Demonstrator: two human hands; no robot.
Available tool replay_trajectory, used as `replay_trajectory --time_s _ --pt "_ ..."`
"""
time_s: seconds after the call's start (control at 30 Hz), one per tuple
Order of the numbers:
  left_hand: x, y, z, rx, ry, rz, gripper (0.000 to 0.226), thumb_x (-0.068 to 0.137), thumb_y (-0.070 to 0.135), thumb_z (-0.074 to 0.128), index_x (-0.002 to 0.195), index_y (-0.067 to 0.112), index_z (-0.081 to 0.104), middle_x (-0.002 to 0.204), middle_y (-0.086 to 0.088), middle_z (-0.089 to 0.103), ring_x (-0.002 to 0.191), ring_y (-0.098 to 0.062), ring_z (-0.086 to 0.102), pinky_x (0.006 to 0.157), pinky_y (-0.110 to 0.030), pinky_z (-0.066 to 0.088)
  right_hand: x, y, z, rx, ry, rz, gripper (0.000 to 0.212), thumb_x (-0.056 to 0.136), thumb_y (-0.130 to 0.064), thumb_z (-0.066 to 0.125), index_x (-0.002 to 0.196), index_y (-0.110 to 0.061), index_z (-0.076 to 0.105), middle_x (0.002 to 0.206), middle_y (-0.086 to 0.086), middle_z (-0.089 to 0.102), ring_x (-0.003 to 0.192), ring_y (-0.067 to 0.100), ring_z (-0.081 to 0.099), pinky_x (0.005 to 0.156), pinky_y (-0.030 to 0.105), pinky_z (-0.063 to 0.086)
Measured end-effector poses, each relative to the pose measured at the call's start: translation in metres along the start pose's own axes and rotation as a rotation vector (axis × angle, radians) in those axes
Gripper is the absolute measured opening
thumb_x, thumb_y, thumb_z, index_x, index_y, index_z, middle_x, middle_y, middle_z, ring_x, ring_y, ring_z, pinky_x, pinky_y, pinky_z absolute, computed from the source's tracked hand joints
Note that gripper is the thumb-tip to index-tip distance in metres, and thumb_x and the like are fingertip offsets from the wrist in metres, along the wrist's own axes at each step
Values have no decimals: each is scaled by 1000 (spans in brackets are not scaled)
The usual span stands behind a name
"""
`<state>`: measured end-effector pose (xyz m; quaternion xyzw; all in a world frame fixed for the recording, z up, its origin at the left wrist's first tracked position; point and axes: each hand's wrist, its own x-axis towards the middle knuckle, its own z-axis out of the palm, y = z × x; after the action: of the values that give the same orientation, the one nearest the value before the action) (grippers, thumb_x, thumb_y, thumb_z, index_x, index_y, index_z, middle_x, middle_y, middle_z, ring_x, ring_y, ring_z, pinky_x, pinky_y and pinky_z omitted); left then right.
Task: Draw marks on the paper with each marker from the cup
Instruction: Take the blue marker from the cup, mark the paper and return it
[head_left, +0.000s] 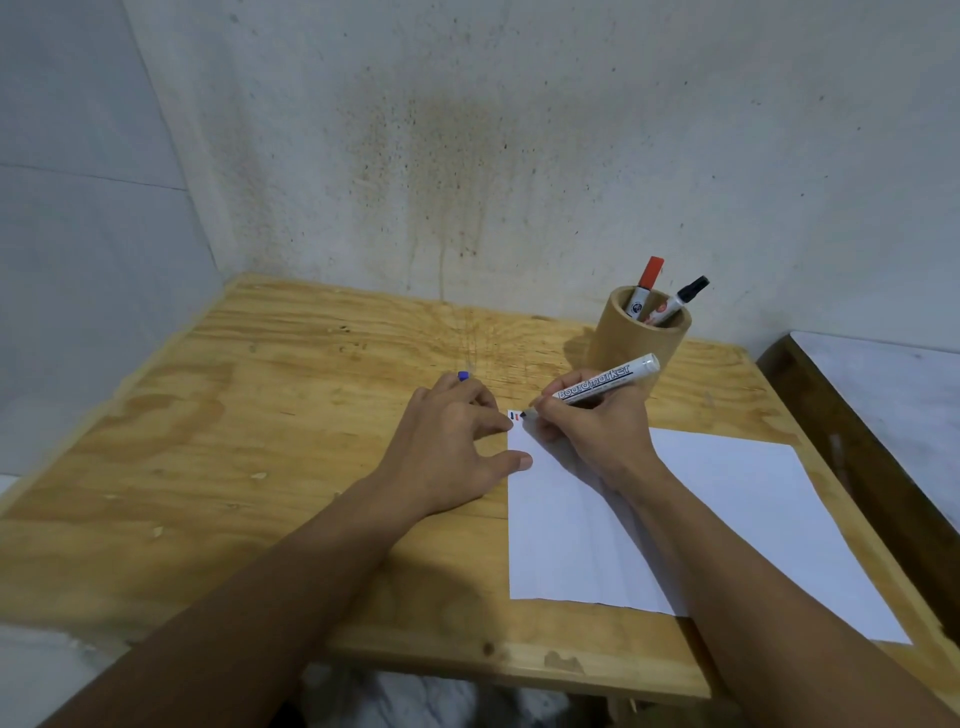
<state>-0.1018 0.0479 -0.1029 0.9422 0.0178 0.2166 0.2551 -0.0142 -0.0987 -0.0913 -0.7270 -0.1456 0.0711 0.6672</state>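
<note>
Stained grey wall (467, 156) behind, a plywood table (260, 467) pushed into the corner, and the action sits at the right half of it. A white sheet of paper (701, 519) lies flat on the table, its far-left corner right between the two hands. The right hand (597, 421) is clenched around a white board marker (602, 382), fingers pinching low on the barrel, and the dark tip is down on that far-left corner of the paper. The barrel slants up and away to the right, its end pointing toward the cup. Just left of the tip are small marks (515, 415), a blue one and a red one, side by side at the very corner.

The left hand (457, 441) rests on the table just beside the paper's left edge, fingers spread, thumb tip touching or overlapping that edge. Something small and blue (463, 375) peeks out past its far fingers, likely a marker cap, though most of it is hidden, so whether the hand grips it cannot be told.

Beyond the right hand, near the wall, stands a brown cylindrical cup (634, 343). Two markers lean inside: a red-capped marker (647, 283) on the left, a black-capped marker (683, 299) tilting right.
</note>
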Motion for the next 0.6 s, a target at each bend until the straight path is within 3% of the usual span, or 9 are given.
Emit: replay_trajectory --time_s 0.13,0.27,0.43,0.6 --pt "0 0 0 5 -7 2 43 65 55 72 96 25 73 95 8 61 94 -14 48 84 -40 41 0 1 0 -1 5 1 8 77 9 70 75 2 66 63 8 66 59 18 64 60 32 57" --pt "0 1 -1 14 -13 0 44 66 55 71 98 25 73 96 8 61 95 -12 46 85 -39 40 -3 -4 1 121 -59 63 12 80 16 63 77 4 62 62 11 59 53 13 59 54 24 54" --pt "1 1 0 24 -14 -1 44 66 56 70 98 25 73 96 8 61 95 -12 46 84 -39 40 -2 -3 0 135 -96 90 19 78 14 65 69 -3 61 65 12 60 60 18 60 62 32 57" --pt "0 2 -1 39 -15 4 44 67 55 70 99 25 73 98 8 61 96 -13 47 85 -37 39 1 -1 -4 43 11 -6 5 78 11 66 79 13 61 68 13 62 60 14 60 56 24 52"
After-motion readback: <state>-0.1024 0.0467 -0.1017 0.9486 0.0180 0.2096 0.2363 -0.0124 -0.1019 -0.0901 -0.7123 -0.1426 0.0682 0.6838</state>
